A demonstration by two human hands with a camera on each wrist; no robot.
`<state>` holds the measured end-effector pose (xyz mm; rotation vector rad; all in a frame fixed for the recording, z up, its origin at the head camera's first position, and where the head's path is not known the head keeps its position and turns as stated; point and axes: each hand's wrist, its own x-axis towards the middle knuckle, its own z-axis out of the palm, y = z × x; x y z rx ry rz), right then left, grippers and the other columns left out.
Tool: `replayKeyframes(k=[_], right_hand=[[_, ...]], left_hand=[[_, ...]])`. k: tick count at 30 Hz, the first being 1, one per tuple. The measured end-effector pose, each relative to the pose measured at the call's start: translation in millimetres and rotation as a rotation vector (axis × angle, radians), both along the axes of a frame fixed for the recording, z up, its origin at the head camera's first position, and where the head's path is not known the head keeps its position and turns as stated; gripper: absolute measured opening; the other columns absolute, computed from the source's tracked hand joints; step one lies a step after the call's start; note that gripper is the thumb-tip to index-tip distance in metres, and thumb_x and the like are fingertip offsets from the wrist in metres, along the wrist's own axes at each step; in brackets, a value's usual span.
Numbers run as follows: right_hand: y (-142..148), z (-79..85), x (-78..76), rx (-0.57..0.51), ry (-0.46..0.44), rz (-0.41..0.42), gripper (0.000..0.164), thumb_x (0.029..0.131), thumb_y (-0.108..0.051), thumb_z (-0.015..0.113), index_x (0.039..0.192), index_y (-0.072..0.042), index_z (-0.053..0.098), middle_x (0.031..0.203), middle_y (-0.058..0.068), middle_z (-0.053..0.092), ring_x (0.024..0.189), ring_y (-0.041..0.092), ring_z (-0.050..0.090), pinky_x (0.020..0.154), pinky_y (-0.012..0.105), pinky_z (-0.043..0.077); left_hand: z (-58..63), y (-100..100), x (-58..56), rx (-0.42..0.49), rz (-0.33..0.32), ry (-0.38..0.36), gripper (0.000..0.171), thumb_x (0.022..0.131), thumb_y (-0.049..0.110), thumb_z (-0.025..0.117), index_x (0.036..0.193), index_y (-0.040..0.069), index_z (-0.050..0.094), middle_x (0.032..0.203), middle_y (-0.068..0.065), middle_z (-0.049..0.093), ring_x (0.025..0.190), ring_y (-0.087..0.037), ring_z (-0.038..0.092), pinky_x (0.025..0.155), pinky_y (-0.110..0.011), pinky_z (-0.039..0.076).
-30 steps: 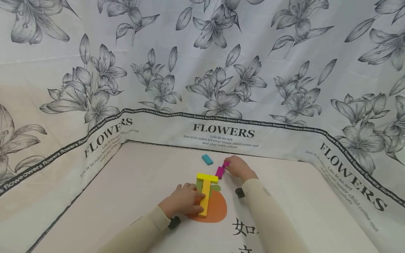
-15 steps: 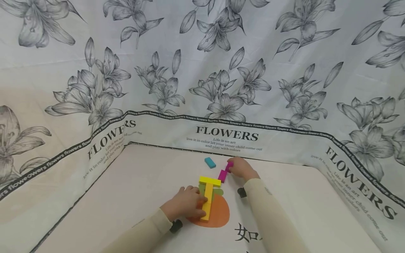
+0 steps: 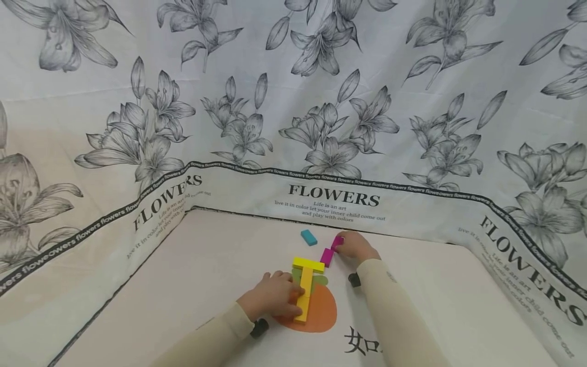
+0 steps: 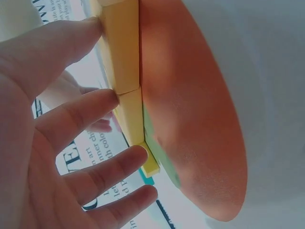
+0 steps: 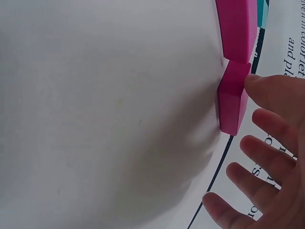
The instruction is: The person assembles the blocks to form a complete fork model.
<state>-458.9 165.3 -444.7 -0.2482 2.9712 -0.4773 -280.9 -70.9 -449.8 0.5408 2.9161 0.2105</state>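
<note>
Two yellow-orange blocks (image 3: 304,293) lie end to end, with a bright yellow block (image 3: 308,265) across their far end. My left hand (image 3: 275,295) is beside this row. In the left wrist view its thumb (image 4: 71,38) touches the nearer block, and the index fingertip lies at the seam. The other fingers are spread and extended. Beyond, a magenta block (image 3: 327,257) meets a second magenta block (image 5: 232,100) near a corner, at an angle. My right hand (image 3: 355,245) is at the second one; its thumb (image 5: 267,93) presses the side while the straight fingers spread clear.
A blue block (image 3: 309,237) lies behind the magenta ones, near the back cloth (image 3: 335,204). Under the yellow row, the white table cover (image 3: 206,270) carries a printed orange fruit (image 3: 323,311) with green leaves. Flower-printed cloth rises on three sides.
The head view has shifted slightly. The second magenta block has turned a little beside the first, and more of it shows past my right fingers. My left hand stays beside the yellow-orange blocks.
</note>
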Motion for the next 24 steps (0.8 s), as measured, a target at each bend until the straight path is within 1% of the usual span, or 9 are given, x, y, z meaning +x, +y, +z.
replayKeyframes(k=[2,5,9,17,21,24], right_hand=[[1.8,-3.4,-0.7,-0.01,-0.016,-0.013,0.046,0.087,-0.032,0.069,0.13,-0.017,0.06,0.123,0.007,0.064,0.112,0.028,0.057,0.099,0.055,0.045],[3.8,-5.8,1.4,-0.012,-0.02,-0.011,0.046,0.087,-0.032,0.069,0.13,-0.016,0.06,0.122,0.007,0.065,0.113,0.028,0.057,0.099,0.055,0.045],[6.7,-7.0,2.9,-0.014,-0.019,-0.01,0.049,0.087,-0.032,0.068,0.132,-0.015,0.059,0.124,0.008,0.064,0.113,0.028,0.057,0.099,0.056,0.044],[7.8,-8.5,1.5,-0.035,-0.004,-0.016,0.051,0.085,-0.031,0.068,0.133,-0.015,0.058,0.128,0.008,0.062,0.116,0.029,0.056,0.101,0.057,0.043],[8.6,-9.0,-2.1,-0.048,0.011,-0.013,0.05,0.085,-0.033,0.071,0.13,-0.015,0.06,0.124,0.007,0.064,0.112,0.027,0.056,0.1,0.054,0.044],[9.3,-8.2,-4.5,-0.072,0.028,-0.016,0.051,0.081,-0.034,0.074,0.126,-0.014,0.063,0.121,0.007,0.065,0.108,0.026,0.056,0.099,0.051,0.045]], left_hand=[[-0.3,1.0,-0.1,-0.005,0.009,-0.015,0.045,0.077,0.057,0.072,0.119,0.041,0.067,0.11,0.005,0.058,0.106,-0.018,0.047,0.102,-0.056,0.04],[-0.8,2.1,0.0,-0.014,0.014,-0.031,0.045,0.077,0.057,0.072,0.119,0.041,0.067,0.105,0.006,0.057,0.104,-0.018,0.046,0.103,-0.057,0.039],[-0.5,3.7,0.2,-0.019,0.01,-0.034,0.045,0.077,0.057,0.072,0.119,0.041,0.067,0.103,0.007,0.057,0.103,-0.018,0.046,0.102,-0.058,0.04],[-0.2,4.2,0.4,-0.031,0.011,-0.016,0.045,0.077,0.058,0.071,0.12,0.042,0.066,0.107,0.006,0.058,0.105,-0.019,0.047,0.103,-0.059,0.039],[1.8,2.9,1.7,-0.03,0.012,-0.015,0.045,0.078,0.058,0.07,0.12,0.042,0.066,0.111,0.004,0.059,0.108,-0.02,0.048,0.104,-0.061,0.038],[4.3,1.9,2.0,-0.033,0.017,-0.016,0.045,0.078,0.057,0.07,0.12,0.042,0.066,0.115,0.003,0.059,0.11,-0.021,0.048,0.105,-0.062,0.037]])
